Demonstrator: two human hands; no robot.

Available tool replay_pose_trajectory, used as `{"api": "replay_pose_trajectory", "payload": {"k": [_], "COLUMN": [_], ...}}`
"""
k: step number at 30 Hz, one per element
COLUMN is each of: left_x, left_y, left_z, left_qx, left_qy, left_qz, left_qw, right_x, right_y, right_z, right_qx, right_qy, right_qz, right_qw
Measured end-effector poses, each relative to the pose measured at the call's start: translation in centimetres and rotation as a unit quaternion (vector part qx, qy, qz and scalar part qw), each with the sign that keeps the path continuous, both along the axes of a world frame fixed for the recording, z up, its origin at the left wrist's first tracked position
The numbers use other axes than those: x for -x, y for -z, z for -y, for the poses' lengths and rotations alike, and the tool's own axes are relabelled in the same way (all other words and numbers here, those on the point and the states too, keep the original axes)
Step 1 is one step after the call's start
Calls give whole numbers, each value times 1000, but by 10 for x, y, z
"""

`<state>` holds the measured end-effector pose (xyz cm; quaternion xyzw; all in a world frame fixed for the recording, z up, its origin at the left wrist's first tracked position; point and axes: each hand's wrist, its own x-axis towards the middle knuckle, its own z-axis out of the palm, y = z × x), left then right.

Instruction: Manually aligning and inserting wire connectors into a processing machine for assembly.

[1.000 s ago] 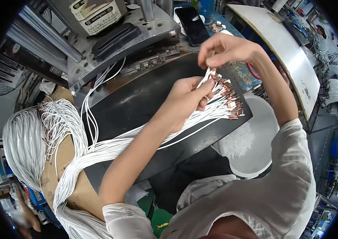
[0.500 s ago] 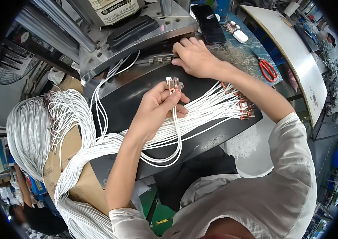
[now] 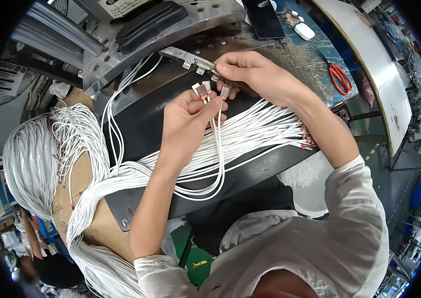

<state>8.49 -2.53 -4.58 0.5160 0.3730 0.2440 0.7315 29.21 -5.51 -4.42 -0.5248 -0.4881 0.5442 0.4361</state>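
My left hand pinches a few white cables just below their small metal plug ends; the cables loop down beneath it. In my right hand is a narrow metal bar with a row of small metal plugs along its near edge, held tilted at its right end. One more metal plug sits between my two hands, by the bar's right end; I cannot tell which hand grips it. Under my hands a thick bundle of white cables lies across a black board, its plug ends at the right.
A metal press with round columns stands beyond the board. At the far right are a black phone, a white case and red-handled pliers. Coils of white cable hang over cardboard at left. A person is at lower left.
My right hand has lifted the metal bar off the press bed and brought it nearer to my left hand. My left hand has shifted slightly left with its plugs.
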Motion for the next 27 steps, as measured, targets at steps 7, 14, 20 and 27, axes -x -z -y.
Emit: {"api": "replay_pose_trajectory", "payload": {"k": [7,14,20,27], "left_x": [-1,6,6,8], "left_y": [-2,2,-5,-9], "left_z": [-2,-2,-1,3], "left_qx": [-42,-22,-1,-6], "left_qy": [16,19,18,14], "left_qz": [-23,-39,-37,-31], "left_qw": [999,999,999,999], "right_x": [5,2,3,-8], "right_y": [-4,-13,-10,-11], "right_z": [7,9,7,2], "right_qx": [1,5,-19,12], "right_qy": [-3,11,-21,-14], "right_qz": [32,60,19,48], "right_qw": [999,998,999,999]}}
